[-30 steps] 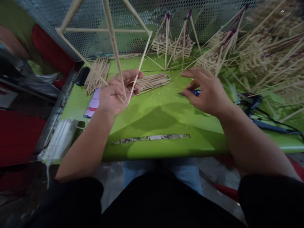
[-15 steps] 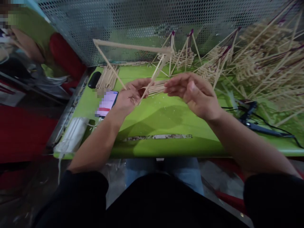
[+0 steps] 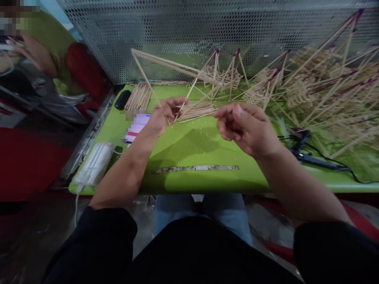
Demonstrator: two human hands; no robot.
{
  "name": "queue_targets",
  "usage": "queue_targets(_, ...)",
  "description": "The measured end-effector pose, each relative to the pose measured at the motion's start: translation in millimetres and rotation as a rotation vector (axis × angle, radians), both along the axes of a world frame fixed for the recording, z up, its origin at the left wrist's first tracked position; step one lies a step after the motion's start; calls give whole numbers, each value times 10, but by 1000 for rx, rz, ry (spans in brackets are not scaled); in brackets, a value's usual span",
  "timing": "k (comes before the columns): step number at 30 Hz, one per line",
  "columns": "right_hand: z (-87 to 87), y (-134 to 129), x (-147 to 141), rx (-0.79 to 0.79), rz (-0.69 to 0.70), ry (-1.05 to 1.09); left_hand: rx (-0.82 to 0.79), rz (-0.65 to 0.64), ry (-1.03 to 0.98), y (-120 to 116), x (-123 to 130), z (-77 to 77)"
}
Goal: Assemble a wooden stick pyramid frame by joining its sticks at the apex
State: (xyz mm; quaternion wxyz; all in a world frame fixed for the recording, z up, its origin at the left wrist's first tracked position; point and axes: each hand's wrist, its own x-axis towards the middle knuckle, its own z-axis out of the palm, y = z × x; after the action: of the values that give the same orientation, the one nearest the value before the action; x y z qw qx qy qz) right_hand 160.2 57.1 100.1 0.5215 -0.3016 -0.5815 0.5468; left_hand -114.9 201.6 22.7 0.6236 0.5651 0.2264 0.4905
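Note:
Between its pinched fingers, my left hand (image 3: 166, 114) grips a frame of thin wooden sticks (image 3: 174, 65), whose upper bars slope up and away over the table. My right hand (image 3: 244, 124) hovers to the right of it, fingers curled but apart, with nothing seen in them. A loose bundle of sticks (image 3: 198, 111) lies on the green table (image 3: 189, 148) between and just beyond my hands. A second stack of sticks (image 3: 138, 96) lies at the back left.
Stick structures (image 3: 310, 83) with purple joints crowd the right side. A glue gun (image 3: 314, 157) with a cable lies below them. A phone (image 3: 137, 126), black mouse-like object (image 3: 122, 99) and white power strip (image 3: 94, 163) are on the left. A person (image 3: 49, 43) sits at far left.
The stick frame has tilted, its right corner dropping lower. My right hand has moved slightly right and down, and its fingers have curled more. My left hand still holds the frame.

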Motion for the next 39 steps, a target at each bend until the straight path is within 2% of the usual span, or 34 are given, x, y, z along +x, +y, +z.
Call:
queue_targets(9,114,-41,94,110,-160,20,-36,35,3,87,-49,-83)
queue_targets(14,213,-90,204,195,-300,30,-52,61,21,115,-58,-107)
queue_targets(18,301,-124,448,343,-471,17,-46,76,9,151,-75,-116)
queue_targets(22,347,-65,803,416,-695,-118,-74,113,26,176,-99,-84)
queue_targets(25,331,12,1011,541,-795,-18,-114,157,35,199,-118,-50)
queue_targets(27,314,10,1095,587,-780,-111,-128,185,30,210,-126,-25)
queue_targets(33,246,-142,1266,636,-433,-976,-120,200,39,181,-119,57)
queue_targets(36,91,-114,1399,610,-194,-1278,-125,196,19,148,-100,83)
queue_targets(39,-157,-67,1553,468,-100,-1461,-116,184,11,136,-81,84)
